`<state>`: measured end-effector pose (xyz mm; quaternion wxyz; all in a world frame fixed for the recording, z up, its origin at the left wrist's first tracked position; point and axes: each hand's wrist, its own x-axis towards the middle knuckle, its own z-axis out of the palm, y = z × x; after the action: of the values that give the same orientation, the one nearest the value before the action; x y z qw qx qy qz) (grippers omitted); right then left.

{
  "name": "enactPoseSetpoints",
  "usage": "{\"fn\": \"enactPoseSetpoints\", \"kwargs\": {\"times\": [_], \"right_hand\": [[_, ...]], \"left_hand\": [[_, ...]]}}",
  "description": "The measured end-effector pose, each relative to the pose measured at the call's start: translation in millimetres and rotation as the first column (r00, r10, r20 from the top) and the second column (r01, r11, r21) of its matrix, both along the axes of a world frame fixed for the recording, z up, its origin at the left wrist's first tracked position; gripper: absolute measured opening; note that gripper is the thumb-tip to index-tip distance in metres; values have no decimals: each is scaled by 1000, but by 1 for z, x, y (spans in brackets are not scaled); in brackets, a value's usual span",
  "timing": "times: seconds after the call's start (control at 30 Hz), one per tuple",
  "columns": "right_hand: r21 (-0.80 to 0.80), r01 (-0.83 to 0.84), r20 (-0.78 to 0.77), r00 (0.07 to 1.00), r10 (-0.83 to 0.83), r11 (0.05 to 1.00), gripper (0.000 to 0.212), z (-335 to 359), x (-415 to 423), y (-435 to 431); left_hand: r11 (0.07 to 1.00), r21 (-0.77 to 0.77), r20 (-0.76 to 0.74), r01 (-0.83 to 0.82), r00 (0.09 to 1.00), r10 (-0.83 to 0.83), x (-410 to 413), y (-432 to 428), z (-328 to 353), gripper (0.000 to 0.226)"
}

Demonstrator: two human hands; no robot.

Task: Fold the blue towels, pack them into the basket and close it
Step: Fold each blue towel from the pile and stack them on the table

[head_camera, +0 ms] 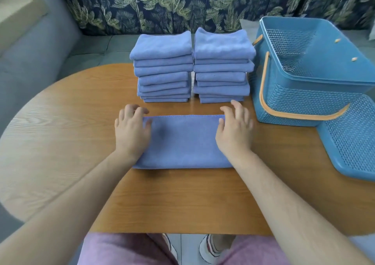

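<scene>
A blue towel, folded into a wide strip, lies flat on the wooden table in front of me. My left hand rests on its left end, and my right hand rests on its right end; the fingers of both are relaxed and slightly spread. Behind the towel stand two stacks of folded blue towels, a left stack and a right stack. The blue perforated basket with an orange handle stands open and empty at the right. Its lid lies beside it near the table's right edge.
A grey sofa with a leaf-patterned backrest runs behind the table. The table's left part has a paler wood surface. My legs and shoes show below the table's front edge.
</scene>
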<state>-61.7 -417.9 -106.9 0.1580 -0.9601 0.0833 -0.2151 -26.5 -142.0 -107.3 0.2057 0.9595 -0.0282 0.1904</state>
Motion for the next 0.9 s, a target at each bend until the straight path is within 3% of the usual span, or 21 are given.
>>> {"fn": "enactPoseSetpoints", "kwargs": {"times": [0.07, 0.17, 0.3, 0.43, 0.6, 0.7, 0.77, 0.83, 0.9], "right_hand": [[-1, -138, -30, 990, 138, 990, 43, -2, -14, 32], [60, -251, -215, 942, 258, 966, 60, -14, -26, 70], [16, -253, -459, 858, 232, 967, 59, -14, -24, 58], [-24, -219, -521, 835, 175, 975, 65, -11, -28, 24], [-27, -160, -547, 829, 120, 987, 70, -10, -32, 10], [-89, -142, -483, 872, 82, 986, 66, -8, -32, 17], [-158, -146, -291, 952, 95, 977, 56, -1, -40, 31], [-171, -188, -130, 977, 167, 967, 43, 3, -53, 58], [-114, -243, -115, 966, 230, 963, 34, 2, -65, 89]], "left_hand": [[965, 55, 26, 257, 966, -259, -18, -28, -2, 32], [883, 23, -205, 469, 867, -455, -33, -60, -13, 57], [900, 97, -344, 425, 863, -371, -26, -43, -20, 68], [921, 154, -406, 359, 873, -272, -14, -6, -15, 64], [946, 121, -457, 301, 863, -217, -8, 19, -10, 65], [932, 213, -415, 293, 891, -186, -10, 17, -11, 60], [878, 269, -324, 396, 896, -305, -12, 14, -9, 51], [777, 262, -328, 572, 810, -485, -11, 9, -6, 58], [726, 243, -397, 643, 749, -530, -12, 6, -4, 65]]}}
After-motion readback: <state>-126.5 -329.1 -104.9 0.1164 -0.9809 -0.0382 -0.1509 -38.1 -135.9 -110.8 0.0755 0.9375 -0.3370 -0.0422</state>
